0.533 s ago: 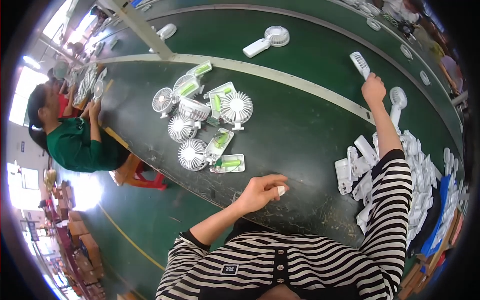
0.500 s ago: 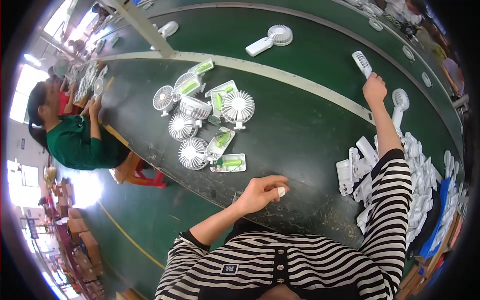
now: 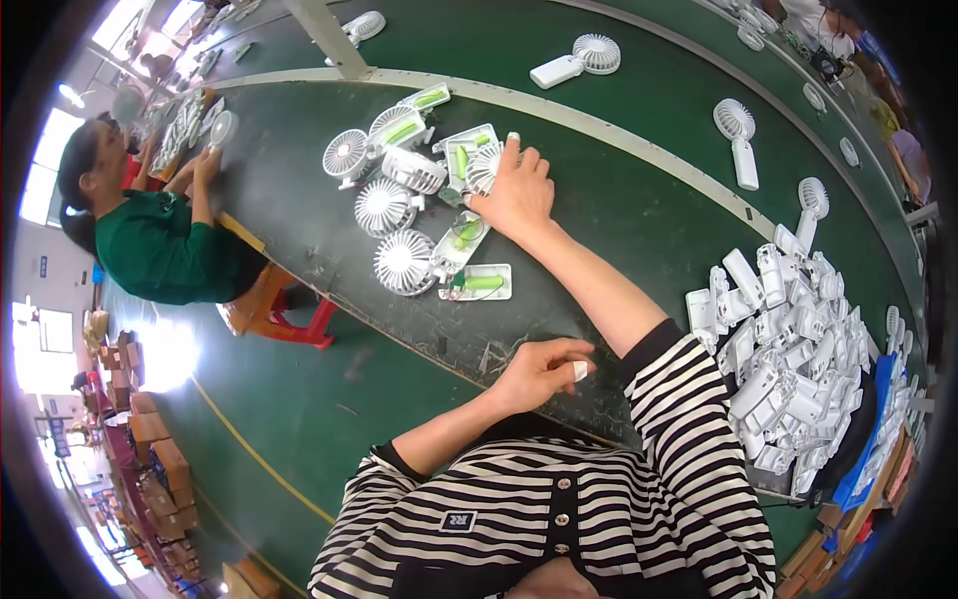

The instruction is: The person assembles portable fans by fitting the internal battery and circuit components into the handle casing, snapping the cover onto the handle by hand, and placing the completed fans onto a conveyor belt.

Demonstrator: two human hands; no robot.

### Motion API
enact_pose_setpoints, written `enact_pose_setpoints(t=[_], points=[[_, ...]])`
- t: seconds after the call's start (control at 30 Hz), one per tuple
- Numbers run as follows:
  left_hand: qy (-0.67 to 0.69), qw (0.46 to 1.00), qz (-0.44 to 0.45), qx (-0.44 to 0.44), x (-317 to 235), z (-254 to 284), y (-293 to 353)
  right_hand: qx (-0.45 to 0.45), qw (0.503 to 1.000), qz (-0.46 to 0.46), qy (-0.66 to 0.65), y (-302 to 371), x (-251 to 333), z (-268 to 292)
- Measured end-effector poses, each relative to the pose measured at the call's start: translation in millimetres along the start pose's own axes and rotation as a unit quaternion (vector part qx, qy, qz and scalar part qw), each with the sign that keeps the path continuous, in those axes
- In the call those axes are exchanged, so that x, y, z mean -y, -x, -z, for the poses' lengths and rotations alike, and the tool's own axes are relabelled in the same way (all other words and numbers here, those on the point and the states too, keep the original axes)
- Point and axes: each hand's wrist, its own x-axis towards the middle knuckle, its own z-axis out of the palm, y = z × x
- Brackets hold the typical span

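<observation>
My right hand [image 3: 521,195] reaches over a white handheld fan [image 3: 483,168] in a group on the dark table. Its fingers are spread across the fan head, which they partly hide, and I see no firm grip. Beside it lie several round fan heads [image 3: 404,262] joined to half-shells of handles, some with green cylindrical batteries [image 3: 485,283] showing. My left hand [image 3: 544,374] rests near the table's front edge, fingers loosely bent and apart, holding nothing; a white wrap covers its thumb tip. A finished-looking white fan [image 3: 738,140] lies on the green belt beyond the rail.
A heap of white plastic handle parts [image 3: 788,349] covers the right end of the table, a blue bin edge [image 3: 866,439] beyond it. A pale rail [image 3: 599,115] divides table from belt, where more fans [image 3: 597,55] lie. A co-worker in green [image 3: 160,245] sits at left, holding a fan.
My right hand has let go of the white fan on the belt and moved left and nearer, to the group of fans. My left hand has stayed near the table edge. The view has shifted slightly.
</observation>
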Motion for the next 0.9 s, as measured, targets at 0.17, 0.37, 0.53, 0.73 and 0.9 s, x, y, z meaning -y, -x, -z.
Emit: enact_pose_setpoints(t=[0.17, 0.37, 0.53, 0.73, 0.9], points=[[0.017, 1.000, 0.014, 0.000, 4.9, 0.4, 17.0, -0.103, 0.945, 0.058, -0.304, 26.1, -19.0, 5.7], [0.029, 0.999, -0.020, 0.022, 13.5, -10.3, 15.2, -0.037, 0.593, -0.033, -0.804, 84.5, -68.1, 51.1], [-0.028, 0.998, -0.033, 0.044, 3.3, -14.3, 4.4, -0.008, 0.458, -0.148, -0.877, 128.4, -128.8, 88.7], [-0.413, 0.860, -0.298, -0.018, -31.2, -11.5, -45.4, -0.018, 0.477, -0.096, -0.873, 166.0, -155.3, 107.6], [-0.499, 0.801, -0.319, 0.084, -34.1, -31.7, -79.9, -0.128, 0.533, -0.193, -0.814, 181.8, -167.3, 119.2]])
